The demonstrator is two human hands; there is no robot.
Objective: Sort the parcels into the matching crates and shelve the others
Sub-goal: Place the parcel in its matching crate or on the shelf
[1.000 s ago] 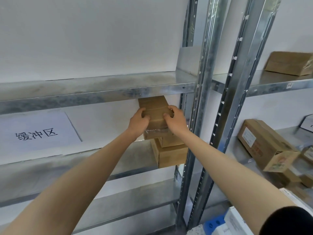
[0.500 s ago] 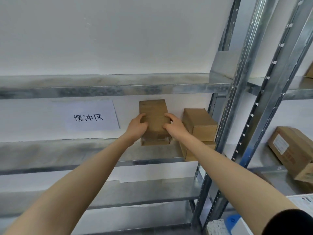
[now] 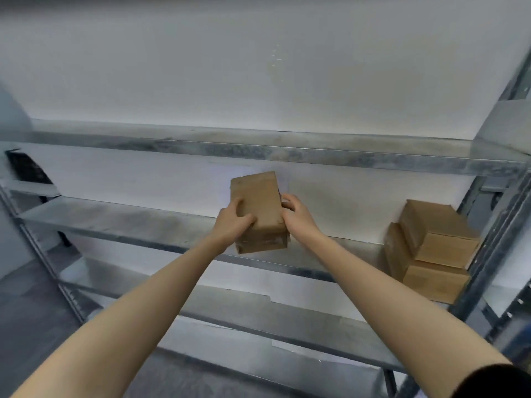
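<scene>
A brown cardboard parcel (image 3: 258,205) is held between both hands over the middle metal shelf (image 3: 129,222), its near end low by the shelf's front edge. My left hand (image 3: 232,222) grips its left side, thumb on top. My right hand (image 3: 298,216) holds its right side with curled fingers. The parcel's underside is hidden, so I cannot tell whether it rests on the shelf. Two stacked brown parcels (image 3: 431,248) sit at the right end of the same shelf.
An upper shelf (image 3: 258,147) runs just above the parcel. A lower shelf (image 3: 287,320) lies beneath. Steel uprights (image 3: 494,254) bound the bay on the right, another upright (image 3: 43,259) on the left. A white wall backs the rack.
The held parcel has shifted left along the shelf, well away from the stacked parcels. The view swung left and the paper sign is now hidden behind the parcel.
</scene>
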